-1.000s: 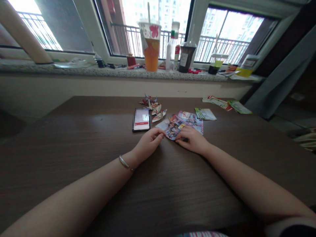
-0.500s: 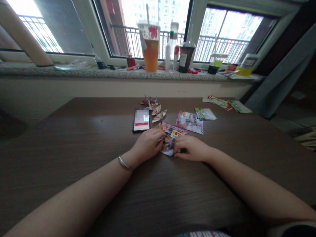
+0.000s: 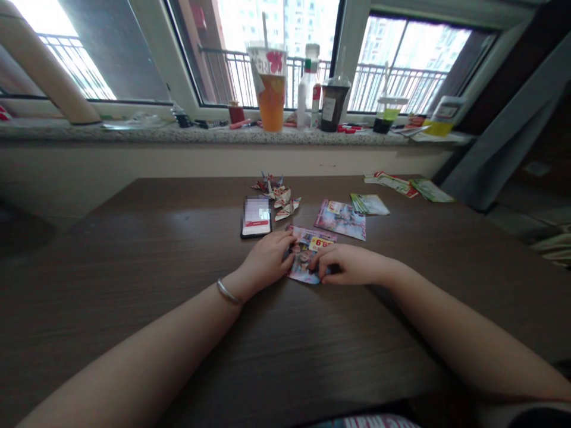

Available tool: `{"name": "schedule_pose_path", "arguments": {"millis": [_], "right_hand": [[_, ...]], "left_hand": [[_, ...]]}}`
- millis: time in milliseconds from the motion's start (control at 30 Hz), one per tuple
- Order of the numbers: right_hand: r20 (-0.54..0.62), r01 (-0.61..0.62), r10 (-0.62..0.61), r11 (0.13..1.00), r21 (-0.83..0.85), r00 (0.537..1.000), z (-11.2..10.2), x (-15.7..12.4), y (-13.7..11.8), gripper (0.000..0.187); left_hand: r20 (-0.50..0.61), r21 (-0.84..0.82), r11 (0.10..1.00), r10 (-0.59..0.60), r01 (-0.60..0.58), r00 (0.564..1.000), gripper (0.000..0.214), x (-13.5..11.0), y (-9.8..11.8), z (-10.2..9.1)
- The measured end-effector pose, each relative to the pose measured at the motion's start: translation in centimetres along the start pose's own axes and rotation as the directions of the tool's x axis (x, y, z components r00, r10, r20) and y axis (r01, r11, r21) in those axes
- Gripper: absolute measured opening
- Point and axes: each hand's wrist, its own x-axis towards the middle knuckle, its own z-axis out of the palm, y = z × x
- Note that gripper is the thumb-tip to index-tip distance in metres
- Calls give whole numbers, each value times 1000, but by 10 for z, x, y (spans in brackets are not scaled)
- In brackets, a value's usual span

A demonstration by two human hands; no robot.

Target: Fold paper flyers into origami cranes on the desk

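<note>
- Here in the head view, the printed sheet (image 3: 304, 257) lies on the counter (image 3: 285, 356) right in front of the person, between the two hands and touching both.
- The left hand (image 3: 270, 255), a bracelet (image 3: 228, 292) at its wrist, has its fingers over the sheet's left edge; whether it pinches the paper or merely presses it, I cannot tell.
- Over on the other side, the right hand (image 3: 350, 264) curls its fingers down onto the sheet's right part; a grip on the edge is possible, but the fingertips are too small to read.
- What's done? Several folded paper pieces (image 3: 288, 208) sit in a cluster beyond the sheet, looking finished, with a phone (image 3: 257, 220) lying just to their left.
- What's left? This sheet looks mostly flat, so I judge it at an early stage; any crease or doubled layer is beyond what I can make out.
- Just beyond the right hand, a second sheet (image 3: 341, 220) with similar colours lies flat, touched by neither hand.
- Behind that one, a stack of green-and-white packets (image 3: 371, 204) rests near its far right corner.
</note>
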Motion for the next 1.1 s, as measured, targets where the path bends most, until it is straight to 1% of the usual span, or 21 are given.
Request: {"name": "schedule_pose_path", "arguments": {"millis": [67, 133, 200, 233, 300, 400, 467, 600, 667, 733, 833, 900, 967, 1033, 1100], "right_hand": [[25, -31, 31, 1000, 6, 999, -3, -2, -6, 6], [25, -127, 129, 989, -82, 991, -6, -4, -15, 7], [-7, -268, 275, 929, -256, 961, -9, -5, -26, 6], [-34, -318, 325, 891, -323, 945, -10, -6, -31, 6], [-77, -396, 401, 826, -401, 913, -12, -8, -40, 11], [-76, -453, 474, 765, -457, 877, -11, -10, -48, 15], [-68, -459, 485, 760, -460, 872, -10, -12, -51, 14], [-72, -481, 501, 766, -427, 862, -10, -17, -54, 13], [-80, -490, 505, 769, -411, 859, -10, -18, -54, 13], [-92, -496, 503, 775, -391, 859, -10, -20, -53, 12], [-121, -517, 508, 786, -339, 853, -9, -22, -48, 10], [-158, -551, 529, 778, -302, 834, -9, -24, -44, 9], [-178, -567, 539, 777, -274, 823, -8, -26, -40, 10], [-200, -550, 513, 796, -254, 835, -7, -29, -36, 10], [-243, -514, 462, 824, -239, 853, -5, -30, -31, 10]], "left_hand": [[12, 28, 1000, -1, 1, 1000, 36, 0, 1, 0], [32, 45, 999, 8, -9, 999, 37, 0, 3, -1], [52, 52, 998, 35, -38, 998, 36, 1, 7, -4], [58, 57, 997, 54, -57, 997, 35, 1, 9, -6], [78, 82, 992, 88, -95, 993, 32, 2, 14, -10], [152, 161, 981, 84, -108, 985, 31, 0, 24, -17], [178, 223, 972, 31, -71, 984, 31, -3, 33, -23], [228, 274, 960, -2, -62, 974, 37, -12, 51, -32], [260, 294, 954, -21, -59, 965, 37, -17, 58, -34], [260, 333, 942, -55, -36, 964, 34, -22, 64, -33], [233, 391, 912, 31, -123, 972, 43, -27, 67, -31], [266, 368, 919, 38, -139, 963, 41, -27, 67, -32], [316, 309, 941, 31, -134, 948, 38, -25, 65, -36], [344, 275, 954, 18, -120, 939, 35, -23, 63, -40], [340, 255, 960, 21, -114, 940, 38, -22, 60, -44]]}}
